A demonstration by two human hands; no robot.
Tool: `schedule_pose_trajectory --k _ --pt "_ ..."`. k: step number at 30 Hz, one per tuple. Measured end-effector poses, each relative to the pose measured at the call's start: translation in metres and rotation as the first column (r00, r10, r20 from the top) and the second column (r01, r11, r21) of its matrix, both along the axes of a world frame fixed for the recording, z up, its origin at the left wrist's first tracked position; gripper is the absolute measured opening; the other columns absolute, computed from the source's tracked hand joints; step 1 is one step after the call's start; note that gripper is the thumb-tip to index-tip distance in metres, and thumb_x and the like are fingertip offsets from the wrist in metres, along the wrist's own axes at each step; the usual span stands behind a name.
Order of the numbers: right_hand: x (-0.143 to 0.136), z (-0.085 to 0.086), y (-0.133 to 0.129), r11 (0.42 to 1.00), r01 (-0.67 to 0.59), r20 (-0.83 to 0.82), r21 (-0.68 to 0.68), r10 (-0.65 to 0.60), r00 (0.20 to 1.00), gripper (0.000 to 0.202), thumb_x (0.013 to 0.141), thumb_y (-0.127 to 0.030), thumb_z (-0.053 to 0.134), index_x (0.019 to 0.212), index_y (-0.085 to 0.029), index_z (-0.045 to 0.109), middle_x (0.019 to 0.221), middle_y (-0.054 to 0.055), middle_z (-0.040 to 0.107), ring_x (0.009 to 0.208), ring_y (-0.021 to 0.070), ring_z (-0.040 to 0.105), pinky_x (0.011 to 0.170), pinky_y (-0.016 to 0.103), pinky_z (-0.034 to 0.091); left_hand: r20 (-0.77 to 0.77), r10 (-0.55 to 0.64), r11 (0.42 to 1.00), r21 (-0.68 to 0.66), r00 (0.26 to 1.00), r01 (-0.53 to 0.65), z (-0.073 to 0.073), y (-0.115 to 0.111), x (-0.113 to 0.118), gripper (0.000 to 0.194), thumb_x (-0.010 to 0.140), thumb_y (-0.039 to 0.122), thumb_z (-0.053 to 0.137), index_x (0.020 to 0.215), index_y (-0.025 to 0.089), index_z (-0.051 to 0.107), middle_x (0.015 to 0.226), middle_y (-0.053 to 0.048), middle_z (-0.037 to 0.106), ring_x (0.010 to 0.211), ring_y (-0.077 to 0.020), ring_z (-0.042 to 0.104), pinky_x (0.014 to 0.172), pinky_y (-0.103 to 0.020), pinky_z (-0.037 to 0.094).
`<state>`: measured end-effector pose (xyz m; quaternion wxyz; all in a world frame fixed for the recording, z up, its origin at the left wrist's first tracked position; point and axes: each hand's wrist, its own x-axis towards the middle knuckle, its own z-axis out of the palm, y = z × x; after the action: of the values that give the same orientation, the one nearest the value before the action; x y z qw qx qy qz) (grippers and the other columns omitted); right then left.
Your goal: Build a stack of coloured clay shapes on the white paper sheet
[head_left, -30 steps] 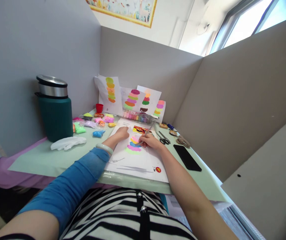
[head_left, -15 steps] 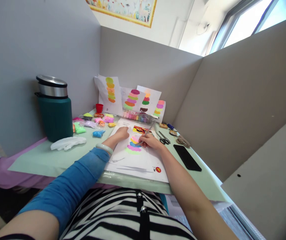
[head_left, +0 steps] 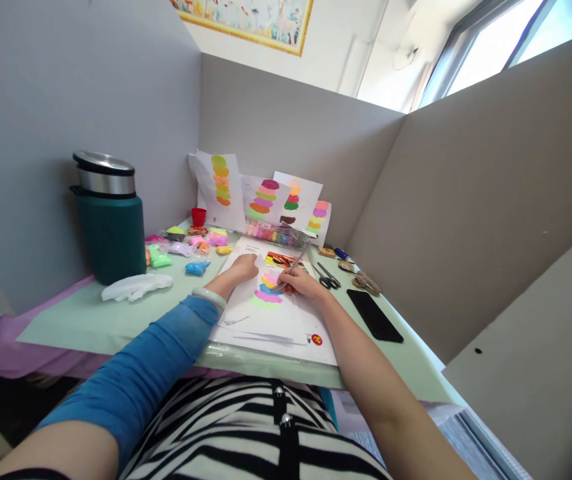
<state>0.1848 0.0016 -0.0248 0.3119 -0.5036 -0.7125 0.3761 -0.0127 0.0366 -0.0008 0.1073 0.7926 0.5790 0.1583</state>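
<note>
A white paper with stacked yellow, pink, blue, purple and green shapes lies on a larger white pad. My left hand is closed at the paper's upper left edge, gripping it. Over the coloured shapes, my right hand is closed around a thin tool, its shaft slanting up to the right; its tip is near the blue shape. Too small to tell is what kind of tool it is.
A green bottle and white tissue stand and lie at left, near coloured clay packets. Painted sheets lean at the back. Scissors, a black phone and a brown cloth item lie at right.
</note>
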Motion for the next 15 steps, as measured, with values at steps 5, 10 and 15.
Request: schedule_pose_trajectory --k 5,10,15 --pt "0.0009 -0.0015 0.0019 1.0 0.0 0.003 0.01 0.0 1.0 0.018 0.078 -0.027 0.055 0.072 -0.011 0.062 0.06 0.004 0.063 0.045 0.0082 0.052 0.04 0.018 0.033 -0.033 0.002 1.0 -0.008 0.999 -0.002 0.002 -0.0026 0.0001 0.045 0.081 0.014 0.047 0.125 0.01 0.052 0.13 -0.016 0.053 0.119 -0.0236 0.049 0.094 -0.026 0.038" --pt "0.0018 -0.0025 0.0033 1.0 -0.017 0.006 0.014 0.017 1.0 0.019 0.078 -0.027 0.054 0.071 -0.011 0.062 0.06 0.004 0.063 0.045 0.0082 0.052 0.04 0.018 0.034 -0.034 -0.001 1.0 -0.008 0.999 0.001 0.0027 -0.0029 0.0003 0.044 0.08 0.014 0.047 0.124 0.009 0.052 0.13 -0.017 0.053 0.118 -0.0246 0.05 0.092 -0.027 0.039" --pt "0.0019 -0.002 0.0028 1.0 -0.017 0.0 0.012 0.017 1.0 0.019 0.078 -0.027 0.055 0.071 -0.011 0.062 0.06 0.005 0.063 0.045 0.0082 0.051 0.04 0.018 0.034 -0.048 0.0 1.0 -0.011 0.999 0.0 0.0028 -0.0026 0.0002 0.045 0.081 0.014 0.046 0.125 0.008 0.051 0.13 -0.016 0.053 0.118 -0.0246 0.05 0.092 -0.027 0.039"
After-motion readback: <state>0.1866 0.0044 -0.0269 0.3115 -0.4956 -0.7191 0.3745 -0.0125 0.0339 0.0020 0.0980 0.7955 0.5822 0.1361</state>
